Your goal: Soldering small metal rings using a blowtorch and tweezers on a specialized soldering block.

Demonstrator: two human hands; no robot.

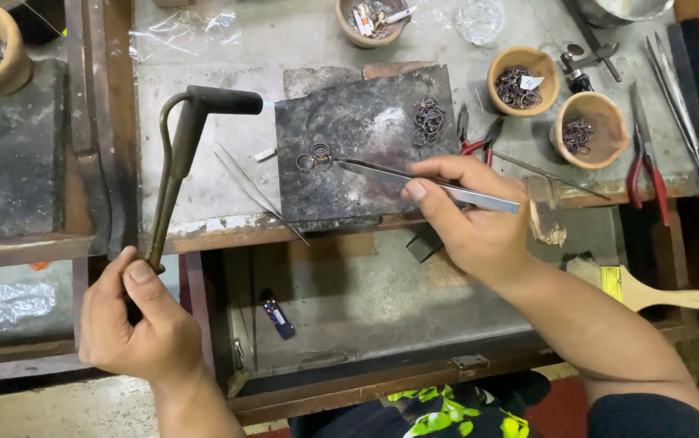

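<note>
While gripping steel tweezers (414,180), right hand (467,219), curled.

Four bowls (528,77), two pliers (645,166).

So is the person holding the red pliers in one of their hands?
No, the right hand holds metal tweezers and the left hand grips a torch, while the red pliers lie on the bench.
</note>
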